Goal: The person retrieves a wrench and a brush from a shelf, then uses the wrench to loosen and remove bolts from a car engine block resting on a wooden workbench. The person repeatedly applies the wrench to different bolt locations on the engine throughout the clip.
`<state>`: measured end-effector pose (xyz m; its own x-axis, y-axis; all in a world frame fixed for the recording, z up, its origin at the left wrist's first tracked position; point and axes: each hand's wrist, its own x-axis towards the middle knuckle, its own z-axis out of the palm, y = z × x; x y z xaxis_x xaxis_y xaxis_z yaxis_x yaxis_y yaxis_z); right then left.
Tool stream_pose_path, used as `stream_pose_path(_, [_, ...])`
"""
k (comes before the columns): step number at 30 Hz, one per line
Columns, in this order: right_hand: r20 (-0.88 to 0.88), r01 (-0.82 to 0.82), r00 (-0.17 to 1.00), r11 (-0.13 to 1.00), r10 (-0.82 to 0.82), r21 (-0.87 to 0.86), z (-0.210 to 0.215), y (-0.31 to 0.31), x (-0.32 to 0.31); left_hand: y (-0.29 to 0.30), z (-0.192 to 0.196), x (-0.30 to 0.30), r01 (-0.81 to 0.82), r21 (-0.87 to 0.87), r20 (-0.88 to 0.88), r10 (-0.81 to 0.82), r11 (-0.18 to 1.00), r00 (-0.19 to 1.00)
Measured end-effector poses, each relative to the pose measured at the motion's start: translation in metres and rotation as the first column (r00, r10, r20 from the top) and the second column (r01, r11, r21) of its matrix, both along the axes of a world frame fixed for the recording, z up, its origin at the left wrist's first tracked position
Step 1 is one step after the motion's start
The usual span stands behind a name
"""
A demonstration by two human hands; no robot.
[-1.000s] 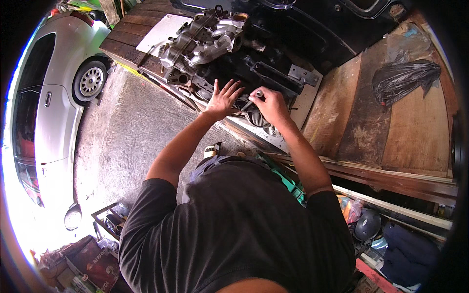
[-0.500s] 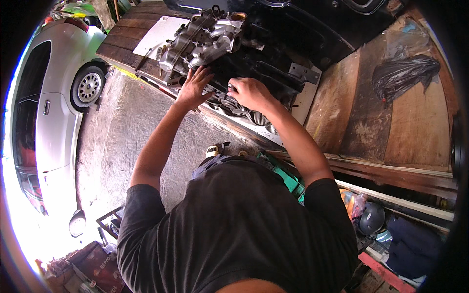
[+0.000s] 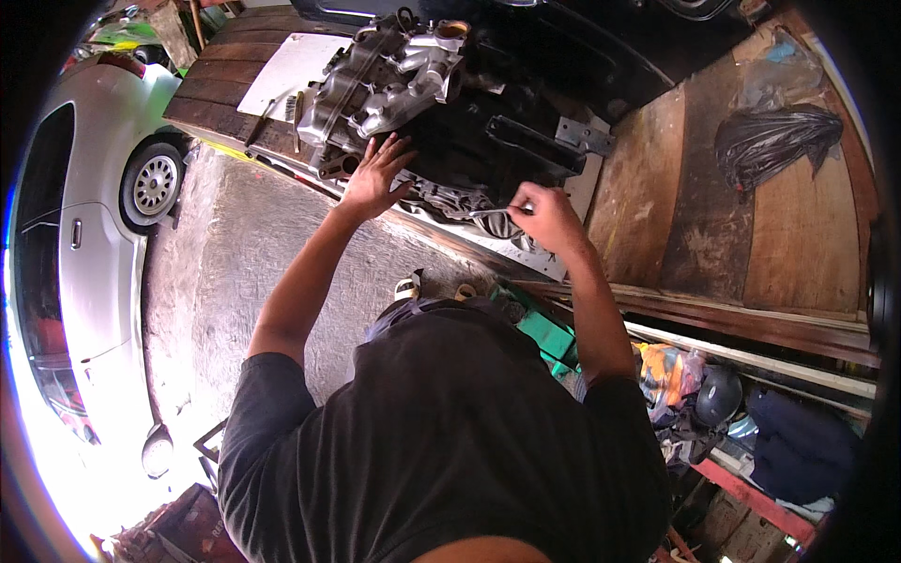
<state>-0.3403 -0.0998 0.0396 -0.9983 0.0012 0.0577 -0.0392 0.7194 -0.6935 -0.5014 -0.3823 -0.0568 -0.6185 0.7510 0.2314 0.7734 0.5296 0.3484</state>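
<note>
A grey metal engine with dark lower parts lies on a white board on the wooden bench. My left hand rests on its near left edge, fingers spread and stretched out. In my right hand is a slim silver tool that looks like a wrench, its shaft pointing left over the near side of the engine. The fingers are closed round its right end. Whether the tool's tip touches the engine is too small to tell.
A brush and a long thin tool lie left of the engine. On the planks at right is a black plastic bag. A black vehicle panel stands behind. A silver car is parked left. Below the bench sits a green case.
My right hand has moved right and toward me, and the silver tool now shows in it. My left hand stays on the engine. The view has shifted slightly.
</note>
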Motion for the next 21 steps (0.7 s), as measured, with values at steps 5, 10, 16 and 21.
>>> stream_pose_path(5, [0.287, 0.174, 0.947, 0.982, -0.147, -0.074, -0.011, 0.02, 0.026, -0.004, -0.004, -0.002, 0.042, 0.005, -0.021, -0.042, 0.999, 0.999])
stream_pose_path(10, [0.269, 0.217, 0.916, 0.931, -0.298, 0.295, -0.019, 0.005, 0.032, -0.004, -0.005, -0.003, 0.062, 0.006, -0.026, -0.062, 0.998, 0.998])
stream_pose_path(16, [0.37, 0.203, 0.862, 0.905, -0.346, 0.374, -0.031, 0.001, 0.045, -0.005, -0.007, -0.004, 0.103, 0.055, -0.046, -0.101, 0.993, 0.994])
stream_pose_path(21, [0.363, 0.271, 0.861, 0.926, -0.356, 0.264, -0.047, 0.003, 0.058, -0.004, -0.005, -0.002, 0.09, 0.058, -0.049, -0.087, 0.994, 0.995])
